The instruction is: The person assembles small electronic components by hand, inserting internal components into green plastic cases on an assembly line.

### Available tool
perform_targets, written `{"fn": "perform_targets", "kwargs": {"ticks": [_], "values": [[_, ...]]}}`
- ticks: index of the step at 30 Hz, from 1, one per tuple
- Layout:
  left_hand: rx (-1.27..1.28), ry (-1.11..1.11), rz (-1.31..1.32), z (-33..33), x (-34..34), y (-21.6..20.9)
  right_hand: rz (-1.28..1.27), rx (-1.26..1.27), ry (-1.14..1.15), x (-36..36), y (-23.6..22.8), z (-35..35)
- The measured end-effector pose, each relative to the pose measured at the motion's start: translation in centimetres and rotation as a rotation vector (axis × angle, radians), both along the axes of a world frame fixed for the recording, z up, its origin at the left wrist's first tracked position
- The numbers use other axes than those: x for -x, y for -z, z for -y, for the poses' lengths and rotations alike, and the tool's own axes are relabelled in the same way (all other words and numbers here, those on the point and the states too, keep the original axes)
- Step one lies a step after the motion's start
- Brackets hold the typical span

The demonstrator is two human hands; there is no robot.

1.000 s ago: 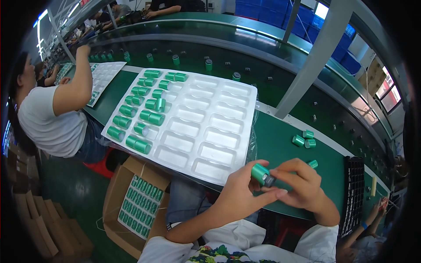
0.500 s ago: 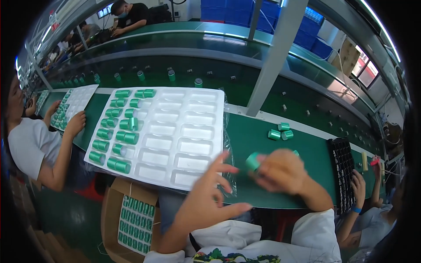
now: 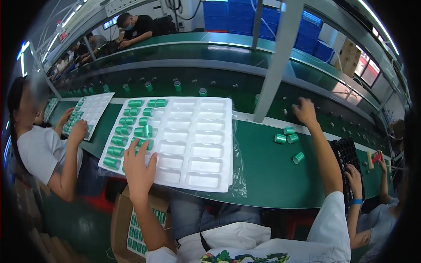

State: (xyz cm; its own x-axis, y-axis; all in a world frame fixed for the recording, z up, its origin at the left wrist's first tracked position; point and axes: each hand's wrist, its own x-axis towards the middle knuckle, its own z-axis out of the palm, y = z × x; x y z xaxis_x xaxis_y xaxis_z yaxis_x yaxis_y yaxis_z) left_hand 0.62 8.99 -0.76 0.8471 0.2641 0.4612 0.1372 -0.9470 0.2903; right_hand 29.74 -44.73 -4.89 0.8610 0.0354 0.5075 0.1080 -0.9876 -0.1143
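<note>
A white moulded tray (image 3: 209,150) lies on the green work table, with shiny green cylinders (image 3: 115,151) in its two left columns. Over the lower part of the second column is my left hand (image 3: 139,171). Its fingers are spread and point away from me, the tips by a green cylinder (image 3: 150,144); the pockets under the palm are hidden. My right hand (image 3: 305,112) is stretched out over the belt at the far side, fingers bent down and apart, near a small metal part (image 3: 285,111). No cylinder shows in it. Several loose green cylinders (image 3: 292,139) stand or lie near my right forearm.
The conveyor belt (image 3: 228,90) carries cylinders and small metal parts. A grey post (image 3: 275,65) rises beside my right hand. Co-workers sit on both sides, one with a partly filled tray (image 3: 94,111), one with a black tray (image 3: 344,160). Below stands a cardboard box (image 3: 120,219).
My left hand has moved left onto the tray. My right hand no longer shows the green cylinder and has reached up over the belt. The view has shifted slightly.
</note>
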Motion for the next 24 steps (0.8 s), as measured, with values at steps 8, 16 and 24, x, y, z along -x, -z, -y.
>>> {"fn": "perform_targets", "kwargs": {"ticks": [8,16,24], "values": [[0.024,0.136,0.011,-1.8,-2.6,0.4,-0.323,0.034,-0.207,1.3,-1.5,-4.5],[0.057,0.146,-0.17,-4.5,-3.0,-0.9,-0.369,-0.815,-0.42,0.5,-0.8,-3.8],[0.866,0.335,0.219,1.8,-1.6,-4.8,-0.608,-1.893,-0.765,5.1,-2.6,-1.9]]}}
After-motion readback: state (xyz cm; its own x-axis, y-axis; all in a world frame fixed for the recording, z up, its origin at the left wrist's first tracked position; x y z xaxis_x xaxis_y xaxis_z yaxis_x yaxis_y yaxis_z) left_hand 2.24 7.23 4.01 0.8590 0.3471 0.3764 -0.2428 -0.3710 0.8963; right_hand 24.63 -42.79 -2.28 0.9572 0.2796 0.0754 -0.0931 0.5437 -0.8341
